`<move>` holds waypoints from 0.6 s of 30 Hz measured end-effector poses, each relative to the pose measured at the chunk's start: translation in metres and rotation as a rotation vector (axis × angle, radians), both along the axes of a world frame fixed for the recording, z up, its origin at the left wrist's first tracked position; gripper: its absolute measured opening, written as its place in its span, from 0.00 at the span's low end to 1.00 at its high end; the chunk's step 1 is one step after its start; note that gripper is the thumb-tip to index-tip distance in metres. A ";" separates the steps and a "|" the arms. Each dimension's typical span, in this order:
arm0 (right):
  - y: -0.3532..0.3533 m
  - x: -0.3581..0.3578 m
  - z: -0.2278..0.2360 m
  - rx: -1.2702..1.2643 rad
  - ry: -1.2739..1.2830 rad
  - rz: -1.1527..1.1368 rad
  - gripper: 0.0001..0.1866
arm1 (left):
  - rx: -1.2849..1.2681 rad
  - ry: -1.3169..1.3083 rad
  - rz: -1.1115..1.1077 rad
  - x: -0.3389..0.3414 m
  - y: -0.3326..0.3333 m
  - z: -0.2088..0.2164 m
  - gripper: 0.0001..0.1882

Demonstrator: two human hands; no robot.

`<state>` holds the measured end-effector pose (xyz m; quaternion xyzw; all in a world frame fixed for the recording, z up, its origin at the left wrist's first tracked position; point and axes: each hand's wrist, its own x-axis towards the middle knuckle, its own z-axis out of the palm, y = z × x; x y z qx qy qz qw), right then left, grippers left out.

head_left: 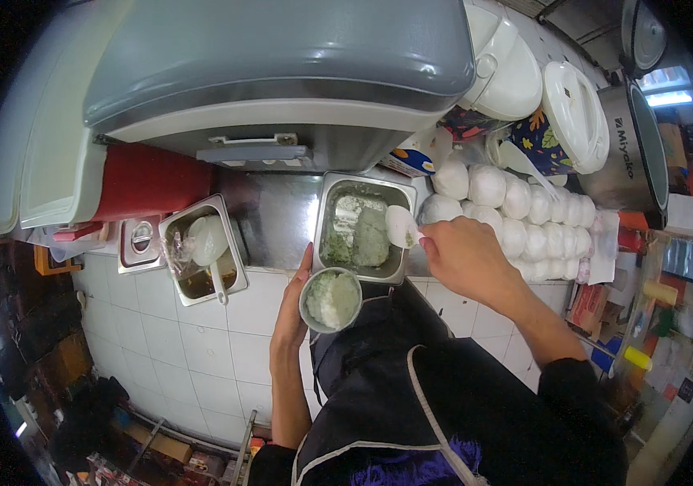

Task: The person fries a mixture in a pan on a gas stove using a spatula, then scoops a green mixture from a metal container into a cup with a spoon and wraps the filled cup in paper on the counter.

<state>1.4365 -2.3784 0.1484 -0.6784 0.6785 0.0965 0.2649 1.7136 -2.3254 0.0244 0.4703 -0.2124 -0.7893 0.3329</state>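
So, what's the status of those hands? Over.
Left hand holding filled cup. Right hand gripping white scoop at right side of steel pan. Pale green food in pan. Nothing seen blocking pan's open top.

We look steeply down from the wearer's head through one wide fisheye, held upright. Near range: left hand (291, 311) and right hand (469, 256) around mid-frame, apron (371, 356) at lower centre. We face the steel counter (272, 217) beyond; edges bow toward dark corners.
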 end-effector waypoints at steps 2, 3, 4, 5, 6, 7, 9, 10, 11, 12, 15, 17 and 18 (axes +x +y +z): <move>-0.002 0.006 -0.007 0.093 -0.026 0.153 0.12 | 0.008 0.017 0.018 -0.008 0.004 0.001 0.40; -0.002 0.013 -0.018 0.091 -0.067 0.232 0.11 | -0.007 0.013 0.012 -0.013 0.005 0.001 0.42; -0.003 0.021 -0.031 0.111 -0.077 0.171 0.11 | -0.008 0.000 0.012 -0.016 0.005 0.001 0.43; -0.006 0.027 -0.046 0.082 -0.142 0.131 0.11 | -0.041 -0.011 0.011 -0.019 0.006 0.001 0.43; -0.008 0.030 -0.059 0.087 -0.193 0.087 0.11 | -0.053 -0.033 0.018 -0.021 0.006 0.001 0.43; -0.014 0.028 -0.070 0.049 -0.272 0.041 0.12 | -0.061 -0.056 0.022 -0.022 0.007 0.001 0.43; -0.029 0.015 -0.086 0.047 -0.412 -0.060 0.13 | -0.051 -0.042 0.014 -0.021 0.006 0.002 0.42; -0.034 0.009 -0.091 0.183 -0.493 -0.217 0.13 | -0.049 -0.038 0.009 -0.020 0.006 0.002 0.42; -0.039 -0.001 -0.092 0.328 -0.581 -0.372 0.14 | -0.036 -0.002 0.053 -0.019 0.005 0.002 0.41; -0.040 -0.005 -0.094 0.419 -0.652 -0.534 0.14 | -0.022 0.036 0.096 -0.017 0.005 0.002 0.41; -0.037 -0.009 -0.087 0.407 -0.718 -0.506 0.15 | -0.023 0.063 0.165 -0.016 0.005 -0.001 0.41; -0.028 -0.006 -0.073 0.028 -0.598 -0.200 0.15 | -0.033 0.048 0.181 -0.017 0.006 -0.003 0.42; -0.024 -0.001 -0.064 -0.126 -0.477 -0.056 0.16 | -0.032 0.038 0.189 -0.018 0.007 -0.004 0.42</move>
